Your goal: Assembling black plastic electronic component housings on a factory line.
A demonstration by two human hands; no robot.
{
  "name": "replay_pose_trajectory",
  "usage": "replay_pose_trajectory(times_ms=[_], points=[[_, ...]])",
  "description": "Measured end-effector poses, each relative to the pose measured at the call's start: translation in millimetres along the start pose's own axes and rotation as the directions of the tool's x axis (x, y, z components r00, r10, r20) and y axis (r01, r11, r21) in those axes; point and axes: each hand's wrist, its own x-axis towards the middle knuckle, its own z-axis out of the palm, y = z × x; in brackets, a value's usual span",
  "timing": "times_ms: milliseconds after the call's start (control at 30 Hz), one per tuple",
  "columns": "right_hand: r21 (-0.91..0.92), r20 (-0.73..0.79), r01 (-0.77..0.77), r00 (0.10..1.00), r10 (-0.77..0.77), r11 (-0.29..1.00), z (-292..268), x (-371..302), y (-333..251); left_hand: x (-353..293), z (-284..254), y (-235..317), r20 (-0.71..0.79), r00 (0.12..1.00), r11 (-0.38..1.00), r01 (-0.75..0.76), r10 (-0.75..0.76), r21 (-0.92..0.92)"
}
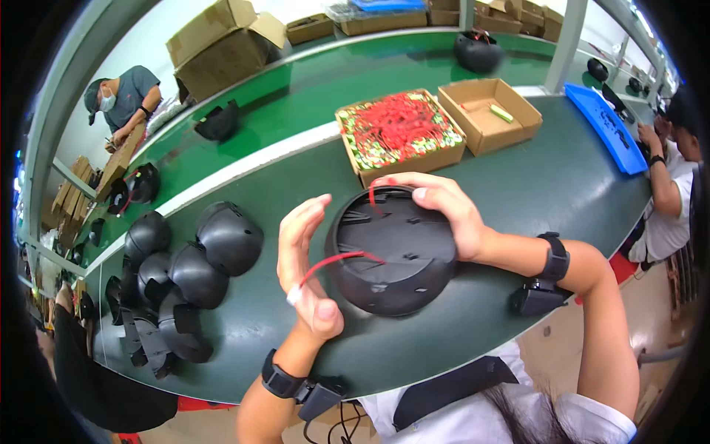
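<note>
A black, bowl-shaped plastic shell (392, 285) lies in front of me, its hollow side with ribs and slots facing up. My right hand (447, 211) grips its far right rim, thumb on the edge and fingers over the far side. To the left of the shell, my left hand (305, 259) is open, with fingers stretched upward. A red wire (333, 259) runs from inside the shell across to the left palm, where its white end (294, 294) shows. Another short piece of red wire (374, 196) hangs over the far rim near the right fingertips.
Several black domed shells (200, 275) cluster on the left of the green table (288, 370). Behind my hands stand a carton of red wires (399, 129) and an open carton (488, 122) holding a pale green piece. A blue tray (606, 129) lies right, beside a person; another person works far left.
</note>
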Motion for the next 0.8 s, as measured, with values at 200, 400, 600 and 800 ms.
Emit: replay_pose_trajectory(times_ms=[200, 400, 600, 800], points=[[-0.161, -0.054, 0.256, 0.962, -0.267, 0.953, -5.3, 111.6, -59.5, 0.2, 2.8, -15.1, -0.376, 0.924, 0.995, 0.087, -0.060, 0.054], [-0.681, -0.486, -0.030, 0.766, -0.421, 0.732, -50.5, 285.4, -33.3, -10.1, 1.5, -20.6, -0.118, 0.872, 0.872, 0.484, -0.474, 0.074], [-0.818, -0.511, -0.217, 0.699, -0.500, 0.533, -92.2, 335.6, 10.4, -8.3, 2.3, -14.6, -0.091, 0.891, 0.878, 0.453, -0.444, 0.151], [-0.812, -0.411, -0.238, 0.882, -0.232, 0.533, -136.9, 353.5, 22.2, -9.6, 2.6, -11.9, -0.054, 0.897, 0.870, 0.439, -0.438, 0.224]])
